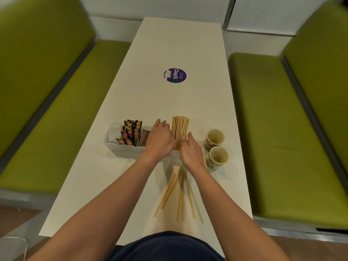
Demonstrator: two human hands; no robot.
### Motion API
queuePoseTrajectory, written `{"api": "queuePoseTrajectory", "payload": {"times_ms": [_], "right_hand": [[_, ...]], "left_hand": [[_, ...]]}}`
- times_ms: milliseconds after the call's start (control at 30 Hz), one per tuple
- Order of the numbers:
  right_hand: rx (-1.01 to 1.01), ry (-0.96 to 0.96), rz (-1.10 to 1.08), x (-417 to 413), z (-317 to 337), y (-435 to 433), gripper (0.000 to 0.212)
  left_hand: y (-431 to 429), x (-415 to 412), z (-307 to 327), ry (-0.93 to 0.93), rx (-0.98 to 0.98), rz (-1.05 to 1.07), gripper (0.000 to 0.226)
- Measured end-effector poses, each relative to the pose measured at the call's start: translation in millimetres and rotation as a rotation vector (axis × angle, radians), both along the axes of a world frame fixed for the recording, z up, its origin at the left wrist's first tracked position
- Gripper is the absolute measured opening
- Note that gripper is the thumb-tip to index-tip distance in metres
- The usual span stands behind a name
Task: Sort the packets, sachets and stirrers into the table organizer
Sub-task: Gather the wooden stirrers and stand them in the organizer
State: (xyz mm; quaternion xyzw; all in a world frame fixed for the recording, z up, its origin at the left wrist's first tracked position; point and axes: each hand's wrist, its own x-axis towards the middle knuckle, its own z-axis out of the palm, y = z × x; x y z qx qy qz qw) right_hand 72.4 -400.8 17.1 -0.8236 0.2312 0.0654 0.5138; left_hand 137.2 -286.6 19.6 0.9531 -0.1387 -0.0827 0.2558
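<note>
A white table organizer (120, 150) stands on the white table (178, 44). Its left compartment holds white packets (114, 131), the middle one brown and orange sachets (130, 131), and another holds a dark brown packet (144, 138). A bundle of wooden stirrers (179, 127) stands upright in the right end. My left hand (160, 138) and my right hand (190, 150) press against this bundle from both sides, fingers wrapped around its lower part. Several loose stirrers (180, 193) lie on the table in front of the organizer, between my forearms.
Two paper cups (216, 147) stand just right of my right hand. A round purple sticker (175, 75) marks the table's middle. Green benches (282, 129) flank the table on both sides.
</note>
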Motion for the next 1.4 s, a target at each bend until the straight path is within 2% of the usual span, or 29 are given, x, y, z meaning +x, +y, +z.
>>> {"api": "queuePoseTrajectory", "payload": {"times_ms": [100,167,233,300,367,433,500,600,733,833,967,1233,1400], "right_hand": [[-0.039,-0.010,0.012,-20,5,0,0.058],[-0.050,-0.075,0.027,-40,6,-2,0.056],[-0.116,-0.135,0.077,-63,4,-6,0.048],[-0.256,-0.118,0.131,-86,-2,-13,0.039],[-0.396,-0.032,0.158,-104,-11,-20,0.032],[-0.479,0.074,0.189,-116,-20,-21,0.037],[-0.517,0.110,0.213,-122,-27,-21,0.042],[-0.586,0.117,0.227,-121,-26,-18,0.036],[-0.594,0.141,0.221,-119,-25,-16,0.021],[-0.592,0.203,0.220,-116,-21,-14,0.016],[-0.655,0.276,0.268,-109,-10,-13,0.011],[-0.849,0.255,0.420,-100,-10,-8,0.012],[-0.838,0.242,0.426,-94,0,-12,0.012]], "left_hand": [[5,-14,14,-0.054,-0.025,0.022,0.044],[10,-26,18,-0.123,-0.111,0.079,0.046],[18,-48,19,-0.236,-0.181,0.090,0.040],[27,-77,13,-0.319,-0.154,0.053,0.031],[34,-104,5,-0.184,-0.096,0.063,0.029],[37,-122,-8,0.033,-0.004,0.100,0.036],[35,-133,-20,0.122,0.114,0.068,0.042],[29,-140,-27,0.094,0.251,0.001,0.037],[25,-133,-24,0.079,0.347,-0.004,0.015],[22,-128,-20,0.097,0.397,0.003,0.009],[17,-123,-14,0.097,0.439,-0.023,0.012],[20,-125,-16,0.019,0.528,-0.110,0.013],[20,-122,-14,0.003,0.588,-0.175,0.021]]}}
